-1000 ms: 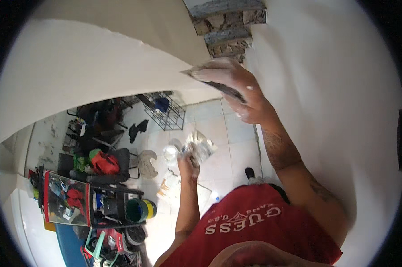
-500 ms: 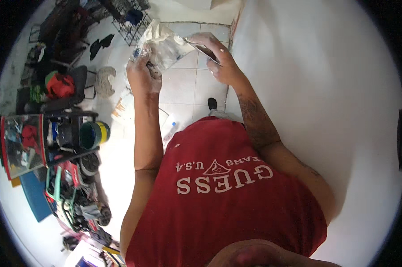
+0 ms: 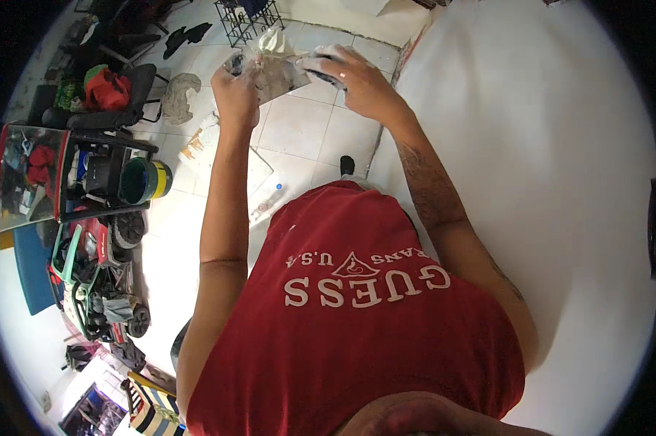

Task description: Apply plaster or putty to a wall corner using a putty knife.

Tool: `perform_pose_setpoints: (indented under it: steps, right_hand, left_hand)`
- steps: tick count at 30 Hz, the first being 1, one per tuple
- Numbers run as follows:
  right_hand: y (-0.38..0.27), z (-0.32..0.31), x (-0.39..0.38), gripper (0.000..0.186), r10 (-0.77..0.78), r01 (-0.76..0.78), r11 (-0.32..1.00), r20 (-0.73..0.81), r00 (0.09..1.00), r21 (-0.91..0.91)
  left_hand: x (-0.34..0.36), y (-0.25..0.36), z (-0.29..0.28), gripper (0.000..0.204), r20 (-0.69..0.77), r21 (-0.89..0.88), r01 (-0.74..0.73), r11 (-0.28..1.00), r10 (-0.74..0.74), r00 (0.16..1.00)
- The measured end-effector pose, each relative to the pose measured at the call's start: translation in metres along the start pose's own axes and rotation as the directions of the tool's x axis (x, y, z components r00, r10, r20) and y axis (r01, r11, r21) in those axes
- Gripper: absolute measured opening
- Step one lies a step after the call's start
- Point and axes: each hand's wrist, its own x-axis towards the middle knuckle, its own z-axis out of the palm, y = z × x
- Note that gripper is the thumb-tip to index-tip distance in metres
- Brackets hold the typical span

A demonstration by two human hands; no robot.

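Note:
My left hand grips a flat metal board smeared with putty, a white lump of putty sitting on its far part. In my right hand is a scraper, held at the board's right edge, close to the lump; whether its blade touches the putty I cannot tell. Both hands are coated with white residue at the fingers. They are raised in front of my red shirt, over the tiled floor.
A white wall runs along my right. At left stand a chair with a red bag, a glass case, a green bucket and a toy car. A metal rack, a stained board and a bottle are on the floor.
My right hand has come down from beside the curved wall edge to the board, while my left hand has risen to meet it. The view has shifted, showing more of my shirt.

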Motion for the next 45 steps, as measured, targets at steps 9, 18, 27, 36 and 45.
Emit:
perform_pose_setpoints:
  steps: [9, 18, 27, 36, 45]
  right_hand:
    - [0.015, -0.005, -0.016, 0.063, -0.044, -0.160, 0.743, 0.286, 0.957, 0.649]
    - [0.018, -0.201, -0.005, 0.059, 0.248, 0.441, 0.584, -0.667, 0.703, 0.682]
    - [-0.023, -0.253, 0.087, 0.051, -0.228, 0.262, 0.961, -0.773, 0.592, -0.083]
    - [-0.035, -0.203, 0.093, 0.054, -0.187, 0.147, 0.981, -0.798, 0.573, -0.124]
    - [-0.044, -0.208, 0.051, 0.047, -0.108, 0.303, 0.947, -0.787, 0.607, 0.103]
  left_hand:
    - [0.043, -0.054, -0.043, 0.009, -0.187, 0.278, 0.093, 0.956, -0.042, 0.981]
    - [0.020, -0.089, -0.067, 0.007, 0.124, -0.065, 0.400, 0.914, -0.390, 0.912]
    - [0.008, -0.070, -0.053, 0.013, 0.118, -0.112, 0.462, 0.880, -0.450, 0.885]
    - [0.009, -0.096, -0.069, 0.014, 0.054, -0.123, 0.469, 0.875, -0.466, 0.883]
    - [-0.006, -0.068, -0.034, 0.018, 0.122, -0.129, 0.466, 0.875, -0.453, 0.883]
